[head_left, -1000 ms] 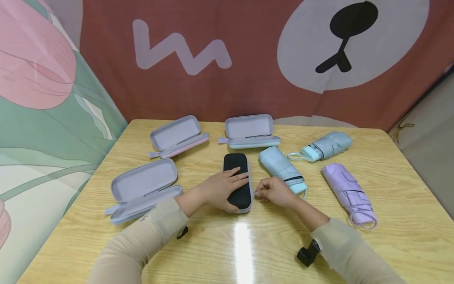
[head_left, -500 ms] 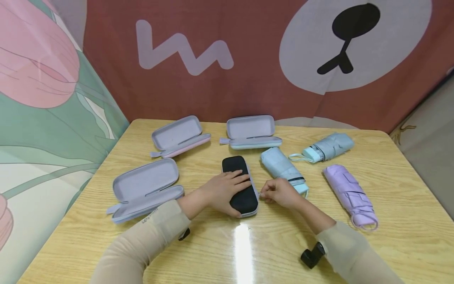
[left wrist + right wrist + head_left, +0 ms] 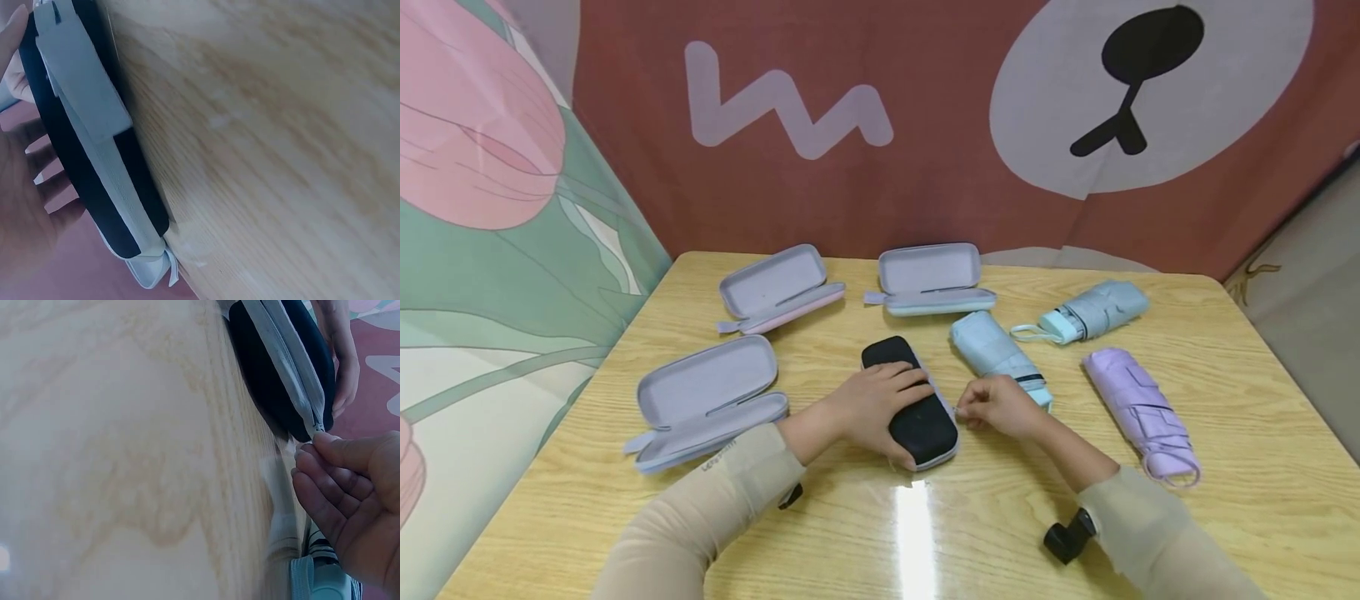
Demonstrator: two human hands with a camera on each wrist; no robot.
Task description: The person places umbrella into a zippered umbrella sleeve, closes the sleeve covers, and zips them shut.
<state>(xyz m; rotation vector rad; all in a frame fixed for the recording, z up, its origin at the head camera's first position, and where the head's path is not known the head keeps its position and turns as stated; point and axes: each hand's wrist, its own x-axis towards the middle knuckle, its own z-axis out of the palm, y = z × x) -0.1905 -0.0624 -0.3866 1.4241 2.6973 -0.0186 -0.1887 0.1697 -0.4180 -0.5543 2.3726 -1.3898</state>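
Observation:
A black zip case (image 3: 925, 429) with a grey zip band lies slanted on the table, its lid down. My left hand (image 3: 880, 408) rests across its top, fingers fairly straight, thumb at the near end. In the left wrist view, a grey fabric tab (image 3: 87, 81) lies along the case's side. At the case's right side, my right hand (image 3: 1000, 408) pinches the zip pull (image 3: 319, 429) between thumb and forefinger, its other fingers loosely curled. Just behind that hand lies a folded blue umbrella (image 3: 996, 350).
Three unfolded zip cases with grey linings stand at the back and left: a pink-edged case (image 3: 775, 287), a light-blue case (image 3: 930, 275) and a periwinkle case (image 3: 707, 392). A second blue umbrella (image 3: 1093, 310) and a purple umbrella (image 3: 1141, 412) lie to the right on the wooden table (image 3: 842, 533).
The black case has turned, its near end swinging right and toward me, with my left hand staying on it. My right hand has moved slightly right, still pinching at the zip.

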